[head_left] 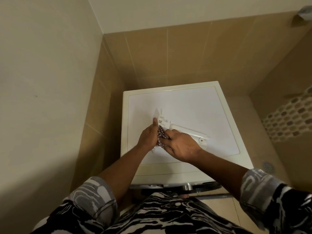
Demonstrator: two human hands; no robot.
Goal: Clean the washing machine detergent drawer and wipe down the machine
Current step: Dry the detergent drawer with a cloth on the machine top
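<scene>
The drawer (185,131) lies on top of the washing machine (194,102), where the left hand (148,137) grips it steady so the right hand (182,146), clutching a bunched cloth (161,134), can scrub inside.

Showed a tiled domestic washroom corner: held a cream-white boxy washing machine (194,108) against tan ceramic wall tiles (185,53), beside a band of oval mosaic tiles (290,119) and a round perforated metal floor drain (268,166).

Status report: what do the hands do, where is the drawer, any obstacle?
Left hand holds the detergent drawer. Right hand presses the checked cloth on it. Drawer lies on the washing machine. No obstacle seen.
</scene>
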